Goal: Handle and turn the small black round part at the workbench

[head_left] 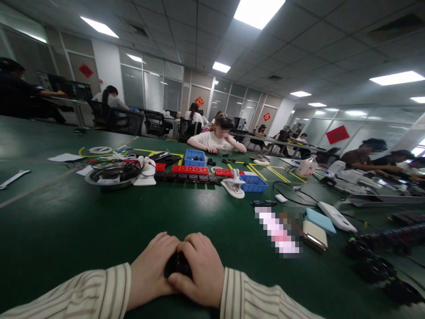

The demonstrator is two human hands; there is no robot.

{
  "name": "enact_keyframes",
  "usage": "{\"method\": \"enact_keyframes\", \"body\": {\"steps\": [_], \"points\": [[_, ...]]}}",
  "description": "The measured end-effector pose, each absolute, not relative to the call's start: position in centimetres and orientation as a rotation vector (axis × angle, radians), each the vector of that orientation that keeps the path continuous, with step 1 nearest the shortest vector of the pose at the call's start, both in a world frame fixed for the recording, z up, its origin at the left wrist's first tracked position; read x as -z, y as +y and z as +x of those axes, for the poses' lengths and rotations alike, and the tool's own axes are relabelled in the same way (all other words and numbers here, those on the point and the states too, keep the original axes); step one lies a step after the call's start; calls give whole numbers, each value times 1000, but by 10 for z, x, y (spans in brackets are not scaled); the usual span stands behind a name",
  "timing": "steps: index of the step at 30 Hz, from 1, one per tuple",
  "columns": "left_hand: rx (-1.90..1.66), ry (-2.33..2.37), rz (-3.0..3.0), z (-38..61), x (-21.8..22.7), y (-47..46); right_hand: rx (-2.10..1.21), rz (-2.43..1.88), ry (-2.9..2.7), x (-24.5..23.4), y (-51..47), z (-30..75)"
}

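Note:
My left hand (151, 268) and my right hand (201, 268) rest together on the green table (66, 221) near its front edge. Both are curled round a small black object (179, 264), which is mostly hidden between the fingers. I cannot make out what it is. Striped sleeves cover both wrists.
Further off lie a round metal tray (111, 176) with cables, red and black power strips (191, 170), two blue bins (195, 158), white devices (234, 185), phones and power banks (318, 220), and black parts at the right (375, 261). A person sits opposite (217, 139); others work at the right and behind.

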State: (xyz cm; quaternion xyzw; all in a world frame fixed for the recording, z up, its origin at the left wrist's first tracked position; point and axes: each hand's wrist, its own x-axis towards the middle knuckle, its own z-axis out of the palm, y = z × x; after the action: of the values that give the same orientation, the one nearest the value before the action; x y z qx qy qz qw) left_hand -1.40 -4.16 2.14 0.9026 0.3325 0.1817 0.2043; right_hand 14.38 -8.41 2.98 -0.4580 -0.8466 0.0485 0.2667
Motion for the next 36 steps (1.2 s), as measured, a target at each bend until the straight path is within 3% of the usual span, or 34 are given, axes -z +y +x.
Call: {"method": "enact_keyframes", "body": {"steps": [36], "points": [[-467, 992, 2563, -11, -10, -39, 35, -1270, -2202, -13, -81, 141]]}}
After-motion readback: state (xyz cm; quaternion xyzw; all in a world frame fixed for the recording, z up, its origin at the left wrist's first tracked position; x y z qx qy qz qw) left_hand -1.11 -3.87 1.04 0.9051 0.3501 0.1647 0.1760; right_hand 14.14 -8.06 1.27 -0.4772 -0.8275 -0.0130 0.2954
